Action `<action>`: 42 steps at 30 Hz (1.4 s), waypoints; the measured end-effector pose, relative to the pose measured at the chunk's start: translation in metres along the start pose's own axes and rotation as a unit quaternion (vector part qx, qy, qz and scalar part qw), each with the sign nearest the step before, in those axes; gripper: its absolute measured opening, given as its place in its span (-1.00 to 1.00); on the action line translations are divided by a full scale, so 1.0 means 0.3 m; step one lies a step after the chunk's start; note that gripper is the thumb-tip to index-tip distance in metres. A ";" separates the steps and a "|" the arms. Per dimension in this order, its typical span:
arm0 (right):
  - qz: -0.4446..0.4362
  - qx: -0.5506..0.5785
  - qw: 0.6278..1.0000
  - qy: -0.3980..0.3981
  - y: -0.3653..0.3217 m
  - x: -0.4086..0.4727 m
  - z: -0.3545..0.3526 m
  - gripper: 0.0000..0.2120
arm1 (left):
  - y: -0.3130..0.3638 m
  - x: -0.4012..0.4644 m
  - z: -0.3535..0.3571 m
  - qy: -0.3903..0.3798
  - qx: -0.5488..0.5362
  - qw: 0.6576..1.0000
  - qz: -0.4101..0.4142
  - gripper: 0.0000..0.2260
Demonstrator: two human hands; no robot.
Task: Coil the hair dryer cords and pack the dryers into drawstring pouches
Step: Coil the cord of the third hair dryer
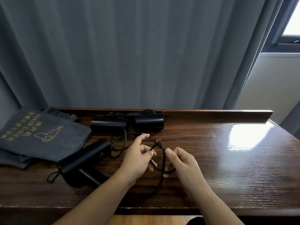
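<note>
Three black hair dryers lie on your wooden table [211, 159], and the nearest dryer [84, 157] serves as the landmark. Left of it and a little farther back, a stack of dark drawstring pouches [40, 135] carries gold print of a dryer and the words HAIR DRIER; the left edge of the frame cuts the stack off, and how many pouches it holds is hard to tell. The nearest dryer lies slantwise, its handle pointing toward you and partly covered by your left forearm, with a small hanging loop [52, 176] trailing from its near end. Behind it, against the table's raised back rail, two more dryers [126, 123] lie side by side, their coiled cords tucked behind them and mostly hidden. Right of the nearest dryer, your left hand [138, 158] hovers with curled fingers, index finger stretched forward; whether it actually pinches the cord [162, 157] cannot be made out. Further right, your right hand [181, 161] pinches a loop of that cord between thumb and fingers. The cord runs back behind your left hand toward the nearest dryer, its route there hidden. Behind everything hangs a grey curtain [129, 54], with a window at the far right.
</note>
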State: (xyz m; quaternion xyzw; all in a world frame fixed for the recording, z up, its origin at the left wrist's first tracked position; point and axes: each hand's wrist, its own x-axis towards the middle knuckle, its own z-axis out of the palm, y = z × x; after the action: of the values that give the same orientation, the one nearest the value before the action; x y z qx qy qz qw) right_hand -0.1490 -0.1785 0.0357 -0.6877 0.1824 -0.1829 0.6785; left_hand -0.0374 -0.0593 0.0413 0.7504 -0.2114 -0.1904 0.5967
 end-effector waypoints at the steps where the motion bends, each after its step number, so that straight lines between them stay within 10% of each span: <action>1: -0.015 -0.010 1.000 -0.008 0.009 0.002 -0.005 -0.64 | -0.006 0.007 -0.005 0.004 0.007 1.000 -0.003 -0.52; 7: -0.118 -0.081 0.986 -0.088 0.033 -0.015 -0.081 -0.61 | -0.019 0.041 -0.040 0.030 0.012 0.999 -0.027 -0.52; 12: 0.042 -0.115 0.989 0.085 0.072 0.027 -0.101 -0.59 | -0.021 0.034 -0.044 0.028 -0.009 0.999 -0.038 -0.36; 16: -0.053 -0.350 0.923 0.150 0.057 0.039 -0.111 -0.87 | -0.006 0.028 -0.046 -0.024 -0.049 0.998 -0.044 -0.54; 22: -0.251 -0.490 0.834 0.035 0.022 0.042 -0.043 -0.29 | 0.014 0.004 -0.029 -0.077 -0.144 0.984 -0.067 -0.70; 31: -0.184 -0.410 0.890 0.076 0.063 0.094 -0.084 -0.79 | 0.003 0.025 -0.068 -0.022 -0.286 0.947 -0.147 -0.83; 38: 0.011 -0.521 0.834 0.182 0.099 0.138 -0.221 -0.80 | -0.037 0.040 -0.076 0.040 -0.381 0.896 -0.225 -0.66; 42: -0.146 -0.586 0.788 0.115 0.082 0.123 -0.152 -0.39 | -0.029 0.036 -0.030 0.038 -0.337 0.919 -0.202 -0.71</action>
State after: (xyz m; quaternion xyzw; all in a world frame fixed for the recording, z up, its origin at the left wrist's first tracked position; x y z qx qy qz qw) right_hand -0.1400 -0.2368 0.0120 -0.9456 0.2292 -0.2153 0.0839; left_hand -0.0226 -0.0561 0.0345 0.5385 0.0443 -0.3383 0.7705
